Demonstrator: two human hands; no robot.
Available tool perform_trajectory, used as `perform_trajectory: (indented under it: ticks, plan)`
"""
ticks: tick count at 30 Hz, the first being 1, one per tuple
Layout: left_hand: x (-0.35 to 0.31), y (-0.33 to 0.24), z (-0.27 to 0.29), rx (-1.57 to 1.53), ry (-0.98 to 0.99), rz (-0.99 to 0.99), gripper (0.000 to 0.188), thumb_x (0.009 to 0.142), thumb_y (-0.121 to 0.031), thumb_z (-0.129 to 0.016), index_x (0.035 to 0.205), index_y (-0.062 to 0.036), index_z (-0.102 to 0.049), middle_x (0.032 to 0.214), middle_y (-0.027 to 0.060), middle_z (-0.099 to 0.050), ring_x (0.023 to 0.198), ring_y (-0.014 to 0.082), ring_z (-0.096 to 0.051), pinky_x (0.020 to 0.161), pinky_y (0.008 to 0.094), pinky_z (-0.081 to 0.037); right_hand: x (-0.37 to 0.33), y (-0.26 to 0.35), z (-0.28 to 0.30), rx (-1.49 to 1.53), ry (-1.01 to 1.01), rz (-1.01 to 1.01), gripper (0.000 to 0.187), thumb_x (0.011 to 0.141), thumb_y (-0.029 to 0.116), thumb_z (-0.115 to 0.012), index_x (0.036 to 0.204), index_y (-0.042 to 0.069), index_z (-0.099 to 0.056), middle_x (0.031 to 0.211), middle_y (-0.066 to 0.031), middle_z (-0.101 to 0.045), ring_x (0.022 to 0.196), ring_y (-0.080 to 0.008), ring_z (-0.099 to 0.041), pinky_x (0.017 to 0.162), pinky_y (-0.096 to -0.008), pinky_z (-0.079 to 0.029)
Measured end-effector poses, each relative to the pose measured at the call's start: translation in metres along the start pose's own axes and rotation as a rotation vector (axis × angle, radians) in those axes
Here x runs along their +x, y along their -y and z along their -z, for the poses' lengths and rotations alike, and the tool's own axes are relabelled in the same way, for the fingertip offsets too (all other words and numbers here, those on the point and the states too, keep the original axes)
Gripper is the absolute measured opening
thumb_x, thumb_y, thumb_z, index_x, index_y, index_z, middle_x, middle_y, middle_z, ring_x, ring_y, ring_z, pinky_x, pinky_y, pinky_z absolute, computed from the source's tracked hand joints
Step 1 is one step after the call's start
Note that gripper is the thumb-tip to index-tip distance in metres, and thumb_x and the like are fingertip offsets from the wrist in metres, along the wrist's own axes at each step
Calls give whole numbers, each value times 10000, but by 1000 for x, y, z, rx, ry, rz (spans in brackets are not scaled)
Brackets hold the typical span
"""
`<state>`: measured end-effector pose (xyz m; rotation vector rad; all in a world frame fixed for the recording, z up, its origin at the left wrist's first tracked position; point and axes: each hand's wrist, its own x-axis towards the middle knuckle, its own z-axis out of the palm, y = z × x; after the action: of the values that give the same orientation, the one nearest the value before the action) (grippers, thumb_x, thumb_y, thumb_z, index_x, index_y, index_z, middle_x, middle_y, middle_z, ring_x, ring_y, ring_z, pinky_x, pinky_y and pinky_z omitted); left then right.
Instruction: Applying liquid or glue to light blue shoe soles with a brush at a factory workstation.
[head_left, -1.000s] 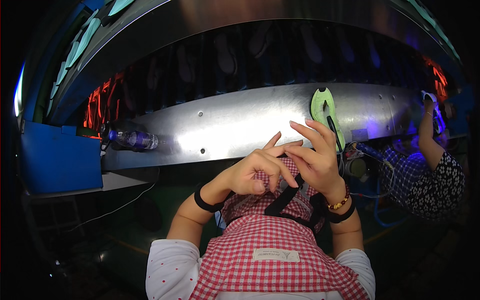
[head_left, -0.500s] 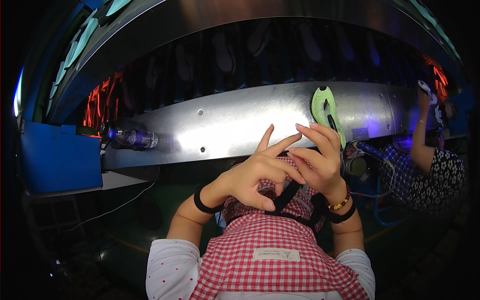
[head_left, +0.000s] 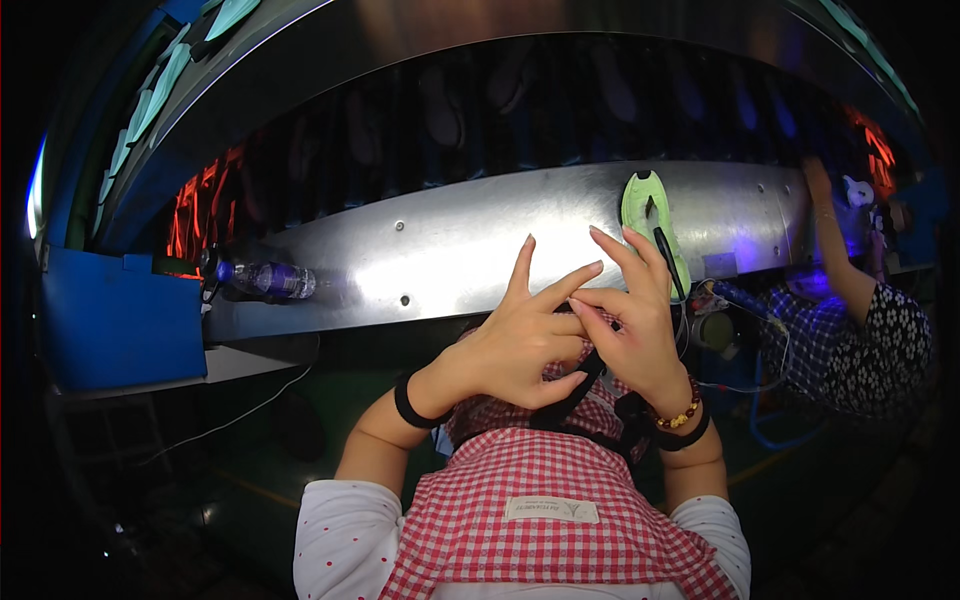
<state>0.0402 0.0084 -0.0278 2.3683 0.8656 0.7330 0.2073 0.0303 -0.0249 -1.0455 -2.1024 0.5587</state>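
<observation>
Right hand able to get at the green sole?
Probably yes: the right hand is near the green sole, nothing visible between, though its fingers look engaged at the left hand; a dark tool covers part of the sole.

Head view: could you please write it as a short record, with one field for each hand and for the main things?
Left hand: fingers spread, nothing visibly held
Right hand: thumb and forefinger at the left hand's fingers; pinch unclear
Metal bench: beyond both hands
Light-green shoe sole: on the bench, slim black tool over it
Plastic bottle: blue-capped, near bench's left end
Co-worker's forearm: near bench's right end
</observation>
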Motion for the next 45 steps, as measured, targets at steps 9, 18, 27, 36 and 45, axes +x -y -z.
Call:
perform_trajectory:
  ticks: [9,18,27,36,45]
  plan:
    - [3,1,-5,39,-13,-4,119,626,-185,-638,581,-104,-564,803,27,-616,1232,323,-373,959,696,-13,2,-2,1,-11,12,14,56,676,77,-647,718,44,-666,1229,-111,-503,1199,-325,-348,976,-437,-241]
    - [1,0,-1,41,23,5,87,613,-182,-632,635,-102,-607,907,47,-623,1239,321,-356,971,686,-34,3,3,-3,-14,6,18,40,667,83,-637,676,45,-630,1205,-111,-521,1193,-321,-357,968,-436,-246]
    - [-2,2,-2,45,28,7,80,610,-179,-633,633,-105,-612,918,46,-620,1241,332,-349,969,690,-39,4,0,-7,39,22,12,39,663,88,-634,677,53,-626,1216,-107,-511,1192,-317,-358,971,-426,-249]
    - [-4,3,-4,64,10,3,88,614,-173,-630,621,-99,-583,873,41,-599,1238,334,-350,955,702,-52,-1,-2,-7,25,11,-69,56,685,95,-643,715,55,-667,1176,-95,-546,1172,-291,-389,958,-413,-270]
    - [-6,2,-2,79,64,25,82,617,-161,-626,622,-93,-582,840,31,-592,1239,344,-342,959,698,-56,-1,0,-8,-100,-53,-31,57,688,85,-653,732,53,-668,1130,-91,-578,1128,-288,-438,944,-415,-290]
